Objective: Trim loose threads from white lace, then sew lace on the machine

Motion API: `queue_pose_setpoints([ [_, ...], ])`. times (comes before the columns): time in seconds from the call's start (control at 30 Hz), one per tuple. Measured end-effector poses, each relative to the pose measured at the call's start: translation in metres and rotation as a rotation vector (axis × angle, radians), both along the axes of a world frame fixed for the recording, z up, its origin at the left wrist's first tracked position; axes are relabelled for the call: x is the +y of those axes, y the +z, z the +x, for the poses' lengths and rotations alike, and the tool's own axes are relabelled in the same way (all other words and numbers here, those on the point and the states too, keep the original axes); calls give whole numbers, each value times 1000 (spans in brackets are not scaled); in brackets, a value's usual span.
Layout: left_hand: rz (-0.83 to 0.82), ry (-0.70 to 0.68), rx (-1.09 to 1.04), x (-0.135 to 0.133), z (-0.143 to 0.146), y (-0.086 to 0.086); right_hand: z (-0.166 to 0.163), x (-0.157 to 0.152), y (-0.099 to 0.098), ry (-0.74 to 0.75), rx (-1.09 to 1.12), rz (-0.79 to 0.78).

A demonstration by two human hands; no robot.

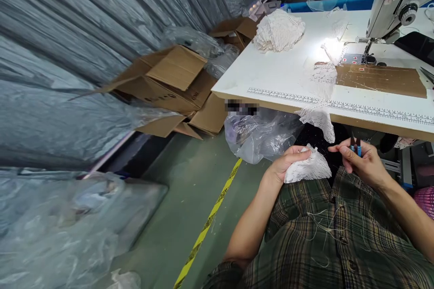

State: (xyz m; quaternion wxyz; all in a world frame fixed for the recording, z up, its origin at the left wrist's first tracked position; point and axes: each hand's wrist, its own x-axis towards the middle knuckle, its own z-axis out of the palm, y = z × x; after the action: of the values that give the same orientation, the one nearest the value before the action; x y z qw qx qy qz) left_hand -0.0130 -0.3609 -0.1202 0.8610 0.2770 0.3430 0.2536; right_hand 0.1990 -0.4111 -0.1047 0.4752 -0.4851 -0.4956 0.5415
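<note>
Well, the biggest thing here is the crinkled silver-grey sheeting point(68, 49), spread across the upper left of the frame. The white sewing table point(271, 70) fills the upper right, and the person's dark plaid shirt point(298, 248), loose threads point(325, 229) clinging to its front, takes the lower right. A pale sewing machine point(389, 13) stands on the table in the top right corner, lamp lit. Left of the table sits a cardboard box point(178, 67) with its flaps up, and a clear plastic bag point(261, 137) bulges below the table's near edge, around the centre. On the tabletop, upper right of centre, lies a heap of white lace point(280, 30); a narrower lace strip point(322, 83) trails from beside the needle over the front edge. Right of centre, below that edge, the left hand point(286, 162) pinches a small white lace piece point(308, 168) between thumb and fingers. Just to its right, apart from the lace, the right hand point(364, 162) is curled round a pair of small blue-handled snips point(356, 149), blades pointing up.
</note>
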Motion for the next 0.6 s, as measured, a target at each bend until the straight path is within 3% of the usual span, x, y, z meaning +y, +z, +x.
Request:
queue_pose_setpoints([
  [0.2,15,-4,-1,-4,-1,1,-12,-2,8,-31,-146,153],
  [0.4,18,-9,3,-4,-4,4,-11,10,0,232,-296,205],
  [0.6,7,7,5,-4,-8,5,-3,11,-18,139,-226,60],
])
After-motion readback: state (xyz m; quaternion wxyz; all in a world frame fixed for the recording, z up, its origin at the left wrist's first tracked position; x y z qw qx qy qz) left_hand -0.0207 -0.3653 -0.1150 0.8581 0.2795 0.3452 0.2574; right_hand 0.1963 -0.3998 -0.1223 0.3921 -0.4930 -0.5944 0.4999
